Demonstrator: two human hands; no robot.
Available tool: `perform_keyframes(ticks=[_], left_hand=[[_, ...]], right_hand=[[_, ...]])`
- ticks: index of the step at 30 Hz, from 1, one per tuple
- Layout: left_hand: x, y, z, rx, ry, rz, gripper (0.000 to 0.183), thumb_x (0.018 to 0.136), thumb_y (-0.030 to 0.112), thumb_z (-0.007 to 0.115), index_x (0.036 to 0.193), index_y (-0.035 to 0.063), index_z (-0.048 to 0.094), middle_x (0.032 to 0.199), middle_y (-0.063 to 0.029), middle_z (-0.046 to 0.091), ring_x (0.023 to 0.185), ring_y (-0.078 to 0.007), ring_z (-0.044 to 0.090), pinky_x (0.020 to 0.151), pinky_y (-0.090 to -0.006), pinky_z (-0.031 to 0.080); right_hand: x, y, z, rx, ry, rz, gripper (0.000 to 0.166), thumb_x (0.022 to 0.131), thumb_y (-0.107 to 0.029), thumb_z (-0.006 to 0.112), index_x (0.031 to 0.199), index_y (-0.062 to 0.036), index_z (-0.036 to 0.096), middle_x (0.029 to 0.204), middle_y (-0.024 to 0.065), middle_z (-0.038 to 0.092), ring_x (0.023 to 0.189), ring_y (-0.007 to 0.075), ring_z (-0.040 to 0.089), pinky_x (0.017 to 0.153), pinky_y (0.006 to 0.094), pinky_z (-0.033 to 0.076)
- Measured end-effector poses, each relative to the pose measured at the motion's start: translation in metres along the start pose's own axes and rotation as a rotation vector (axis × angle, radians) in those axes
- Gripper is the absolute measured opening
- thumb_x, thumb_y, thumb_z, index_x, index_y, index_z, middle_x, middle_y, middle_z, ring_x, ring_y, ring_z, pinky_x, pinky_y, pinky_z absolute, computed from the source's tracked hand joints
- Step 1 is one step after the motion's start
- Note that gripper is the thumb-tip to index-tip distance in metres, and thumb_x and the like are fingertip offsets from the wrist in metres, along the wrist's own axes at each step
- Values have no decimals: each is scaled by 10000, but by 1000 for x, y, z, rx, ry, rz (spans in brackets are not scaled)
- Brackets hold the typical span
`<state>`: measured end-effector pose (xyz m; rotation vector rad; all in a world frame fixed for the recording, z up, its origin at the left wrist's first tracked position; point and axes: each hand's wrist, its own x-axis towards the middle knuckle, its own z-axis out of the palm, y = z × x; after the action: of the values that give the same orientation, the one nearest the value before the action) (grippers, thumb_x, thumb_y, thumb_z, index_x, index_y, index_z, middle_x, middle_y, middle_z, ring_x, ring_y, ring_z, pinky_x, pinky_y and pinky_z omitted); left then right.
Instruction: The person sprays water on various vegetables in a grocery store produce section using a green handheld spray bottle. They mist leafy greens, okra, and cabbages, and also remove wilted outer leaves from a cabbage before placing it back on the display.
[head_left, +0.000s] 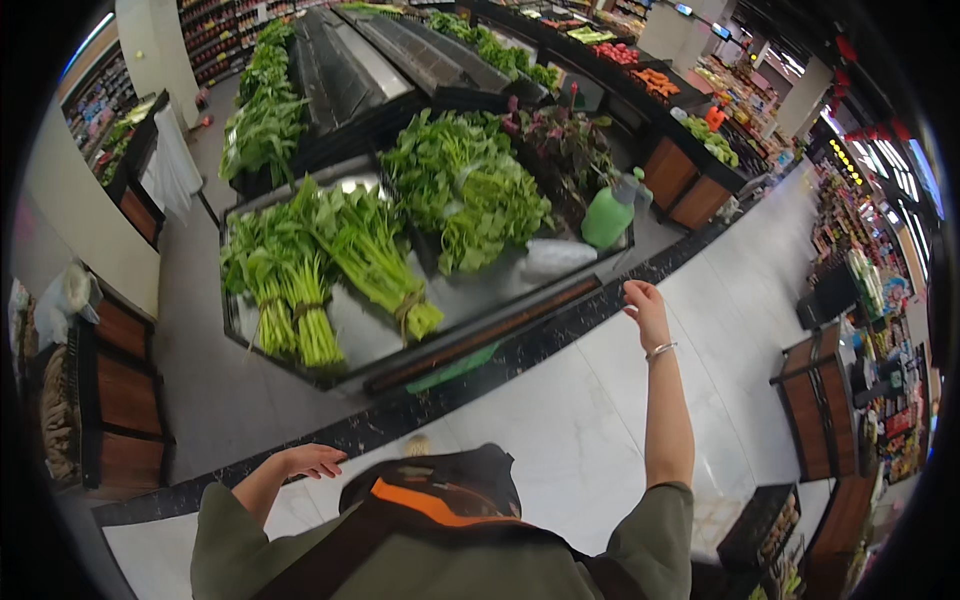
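Both my hands are empty. My right hand (645, 309), a bangle at its wrist, reaches forward with loosely bent fingers, just short of a green pump spray bottle (606, 215) and not touching it. My left hand (311, 459) hangs lower, at my left side, over the dark floor border. Before me a produce display tray (367, 330) holds tied bunches of leafy greens (300, 300) and a larger tied bunch (382, 262). Behind these lie a heap of broad-leaved greens (472, 187) and purple-leaved greens (566, 142). A clear plastic-wrapped roll (561, 257) rests beside the bottle.
Sloping black display shelves (345, 67) rise behind the tray. A wood-panelled stand (127, 390) is at left, near a pale pillar (90, 202). White floor tiles (555, 405) run towards the right, where wood-fronted counters (817, 397) stand. A dark bag (442, 480) with an orange strip hangs before my body.
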<state>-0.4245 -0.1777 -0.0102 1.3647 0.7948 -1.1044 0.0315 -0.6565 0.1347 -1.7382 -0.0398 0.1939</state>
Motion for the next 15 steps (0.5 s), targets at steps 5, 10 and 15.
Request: perform_keyframes(ticks=[5,10,15], left_hand=[[72,47,17,-284,874,504,392,907,283,562,1236,72,525,958,-39,629,802,-134,578,625,-256,464],[64,49,158,-871,759,201,405,887,278,597,1220,63,510,1061,-73,609,883,-201,634,685,-329,521],[75,-20,271,-1046,918,1,324,848,262,613,1128,103,576,986,-41,627,804,-193,635,627,-350,518]], right_hand=[[243,29,-57,-697,363,-278,865,610,-422,792,1227,87,463,1163,260,552,1114,359,519,953,386,405],[393,41,-91,-855,277,-479,889,514,-287,801,1258,44,444,1242,253,515,1173,365,483,1010,401,372],[423,26,-84,-689,-211,-173,381,613,-254,811,839,3,643,678,105,652,500,209,593,512,346,476]])
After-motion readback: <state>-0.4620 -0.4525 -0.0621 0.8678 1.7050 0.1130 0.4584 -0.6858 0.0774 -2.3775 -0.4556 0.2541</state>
